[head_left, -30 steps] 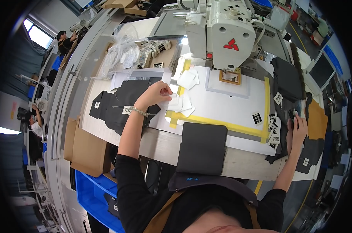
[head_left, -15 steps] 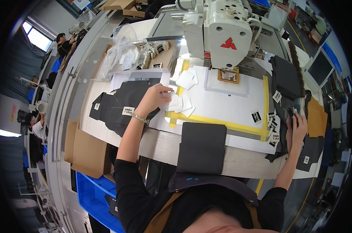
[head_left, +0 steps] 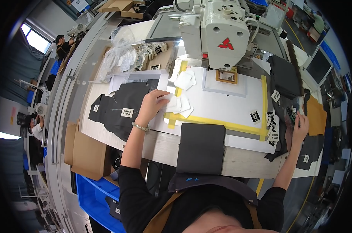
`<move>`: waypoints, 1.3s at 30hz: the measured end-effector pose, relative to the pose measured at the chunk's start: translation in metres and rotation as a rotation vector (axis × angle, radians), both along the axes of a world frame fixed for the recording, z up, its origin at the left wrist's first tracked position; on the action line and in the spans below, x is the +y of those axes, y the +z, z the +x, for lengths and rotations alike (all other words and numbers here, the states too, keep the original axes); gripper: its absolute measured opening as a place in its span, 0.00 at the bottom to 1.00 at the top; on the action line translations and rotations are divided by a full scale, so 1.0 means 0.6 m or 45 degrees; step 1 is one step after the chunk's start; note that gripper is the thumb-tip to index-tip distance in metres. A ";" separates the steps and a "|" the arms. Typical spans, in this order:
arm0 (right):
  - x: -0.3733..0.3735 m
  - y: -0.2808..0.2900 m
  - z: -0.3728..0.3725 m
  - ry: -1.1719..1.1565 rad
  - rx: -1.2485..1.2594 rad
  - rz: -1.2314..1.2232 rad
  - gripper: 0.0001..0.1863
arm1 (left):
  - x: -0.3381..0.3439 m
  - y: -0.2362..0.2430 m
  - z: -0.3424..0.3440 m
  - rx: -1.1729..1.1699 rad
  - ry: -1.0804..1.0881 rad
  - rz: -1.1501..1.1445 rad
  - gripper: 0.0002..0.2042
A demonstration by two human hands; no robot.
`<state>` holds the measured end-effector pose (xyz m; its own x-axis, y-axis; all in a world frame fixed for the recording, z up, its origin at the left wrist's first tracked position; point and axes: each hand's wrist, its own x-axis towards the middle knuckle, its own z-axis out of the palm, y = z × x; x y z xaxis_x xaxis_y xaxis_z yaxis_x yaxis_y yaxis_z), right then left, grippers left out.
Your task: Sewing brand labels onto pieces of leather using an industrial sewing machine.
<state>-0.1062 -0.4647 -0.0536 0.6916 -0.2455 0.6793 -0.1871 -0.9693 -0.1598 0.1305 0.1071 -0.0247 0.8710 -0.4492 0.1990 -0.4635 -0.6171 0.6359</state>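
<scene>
Fabric (head_left: 139, 93), dark grey and flat, lies left of the left hand (head_left: 149, 105), whose thumb and fingertips pinch overlapping white rounded-square sheets (head_left: 186, 105) at an edge; a light grip should avoid creasing. Small black-and-white labels (head_left: 275, 136) lie left of the right hand (head_left: 300, 127), fingers bent, grip unclear.

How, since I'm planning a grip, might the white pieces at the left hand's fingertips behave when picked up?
The white pieces look thin, so each is probably light. They overlap in a loose fan, so pushing one may drag its neighbours. Their flat outlines and neat corners suggest they may hold their shape somewhat, though the material is unclear.
</scene>
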 end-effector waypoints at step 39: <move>0.550 0.068 0.076 0.875 0.092 2.310 0.12 | -0.129 0.081 -0.203 0.022 -0.264 -0.555 0.18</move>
<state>-0.0603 -0.1348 -0.0130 0.9713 -0.2299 -0.0608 0.0413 0.4151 -0.9088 0.0089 0.0300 0.0237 0.7768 -0.4918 0.3933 -0.5355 -0.1874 0.8235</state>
